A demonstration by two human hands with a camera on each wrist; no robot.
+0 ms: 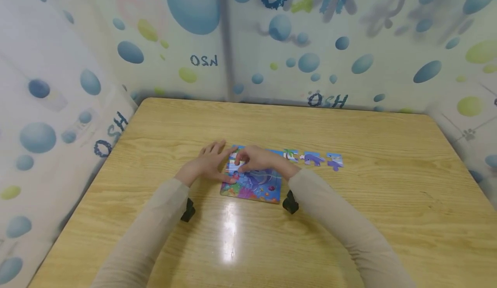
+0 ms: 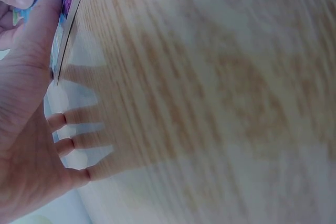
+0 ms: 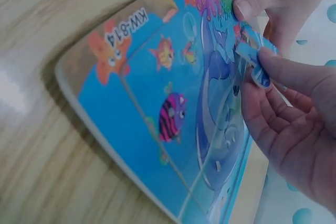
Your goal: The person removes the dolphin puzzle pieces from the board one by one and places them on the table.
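A jigsaw board (image 1: 268, 195) with an undersea picture lies on the table. My right hand (image 1: 256, 158), above its upper left part, pinches a blue jigsaw piece (image 3: 248, 54) between thumb and fingers, as the right wrist view shows. The piece is tilted and partly hidden by the fingers. At the board's left side, my left hand (image 1: 207, 165) has its fingers spread, with the thumb lying on the board's surface. In the left wrist view the left hand (image 2: 26, 103) stands at the board's edge, its other fingers extended. A large dolphin (image 3: 218, 124) is printed on the board.
Three loose jigsaw pieces lie right of the board: one with a palm tree (image 1: 290, 154), a purple one (image 1: 312, 158) and another (image 1: 335, 161) farther right. A wooden table (image 1: 388, 193) carries everything. A patterned wall (image 1: 248, 42) rises behind it.
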